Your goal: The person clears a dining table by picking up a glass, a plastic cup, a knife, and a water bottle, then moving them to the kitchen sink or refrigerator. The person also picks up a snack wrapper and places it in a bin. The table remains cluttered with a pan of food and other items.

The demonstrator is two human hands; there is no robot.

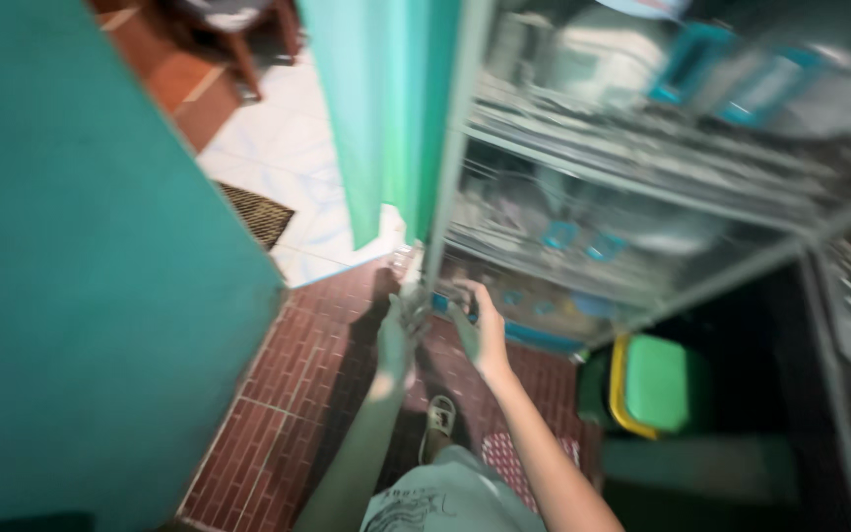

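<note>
Both arms stretched far ahead and down to the foot of a metal rack, just right of a green curtain. Left hand curled round a clear bottle, standing upright, neck far. Right hand just beside it, fingers bent on something small at the rack's lowest shelf; blur hides whether clamped. Green bin off right.

**Materials and surfaces**

The rack looks like shiny metal wire, with a smooth metal post. The floor is rough red brick, matt. The wall is painted green, smooth and matt. The bin is glossy green plastic. The mat looks coarse and woven. The tiles are pale and glossy.
</note>
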